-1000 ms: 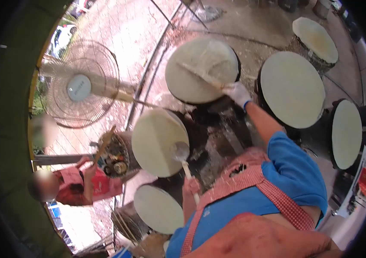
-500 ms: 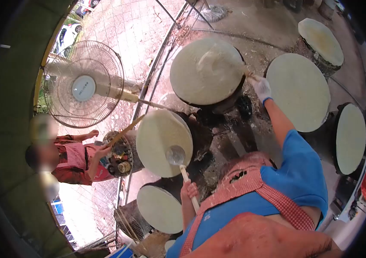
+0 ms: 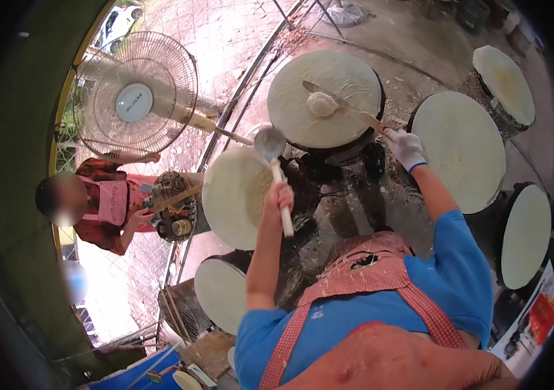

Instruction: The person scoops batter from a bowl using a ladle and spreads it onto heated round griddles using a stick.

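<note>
My gloved right hand (image 3: 405, 147) grips the handle of a long flat wooden spatula (image 3: 348, 109). The spatula's blade lies over the upper round griddle (image 3: 296, 75), beside a lump of pale batter (image 3: 322, 104) on its coated surface. My bare left hand (image 3: 279, 195) is closed around the light handle of a metal ladle (image 3: 270, 143). The ladle's bowl is between the upper griddle and the left griddle (image 3: 231, 195), near the left one's upper right edge.
More pale-topped round griddles stand at the right (image 3: 459, 153), far right (image 3: 525, 237), upper right (image 3: 504, 84) and lower left (image 3: 220, 294). A fan (image 3: 134, 102) stands at the left. Another person (image 3: 105, 201) holds a wooden stick (image 3: 176, 198) near a cluttered drum (image 3: 174, 229).
My left hand has raised the ladle from over the left griddle. The spatula has moved back over the upper griddle, where a batter lump now shows. The other person's stick has pulled back.
</note>
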The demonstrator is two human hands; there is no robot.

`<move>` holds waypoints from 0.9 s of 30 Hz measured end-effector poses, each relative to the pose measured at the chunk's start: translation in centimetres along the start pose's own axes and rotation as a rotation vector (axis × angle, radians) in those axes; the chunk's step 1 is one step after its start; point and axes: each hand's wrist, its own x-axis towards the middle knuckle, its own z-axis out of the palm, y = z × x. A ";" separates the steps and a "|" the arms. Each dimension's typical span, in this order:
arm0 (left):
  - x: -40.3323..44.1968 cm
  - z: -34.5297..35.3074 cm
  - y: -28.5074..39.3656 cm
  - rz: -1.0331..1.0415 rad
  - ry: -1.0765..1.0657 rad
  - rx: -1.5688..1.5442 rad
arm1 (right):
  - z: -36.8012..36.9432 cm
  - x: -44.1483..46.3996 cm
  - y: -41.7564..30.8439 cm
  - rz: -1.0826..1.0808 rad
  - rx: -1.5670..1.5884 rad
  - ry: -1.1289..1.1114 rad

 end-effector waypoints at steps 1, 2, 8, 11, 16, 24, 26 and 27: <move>1.2 1.8 0.3 0.005 0.037 -0.018 | -1.5 -0.3 0.0 0.014 -0.009 -0.001; 2.6 3.2 0.4 0.012 0.073 -0.040 | -2.5 -0.7 0.0 0.025 -0.018 -0.002; 12.5 7.0 -4.2 0.624 0.304 0.571 | -1.9 -5.3 -4.7 0.124 -0.108 -0.096; 13.6 7.2 -5.0 0.289 0.143 0.239 | -1.4 -5.6 -8.3 0.147 0.176 -0.093; -0.3 2.1 -8.9 0.318 0.028 0.400 | -4.3 -9.5 -6.8 -0.213 0.317 0.323; -4.8 2.1 -10.6 -0.131 -0.086 -0.107 | -7.4 -11.3 -8.3 -0.089 -0.008 0.368; -5.1 -0.1 -10.9 -0.343 -0.064 -0.176 | -5.9 -10.2 -7.0 -0.158 -0.142 0.266; -5.0 -1.3 -11.4 -0.358 -0.245 -0.005 | -5.3 -9.6 -5.8 -0.104 -0.237 0.085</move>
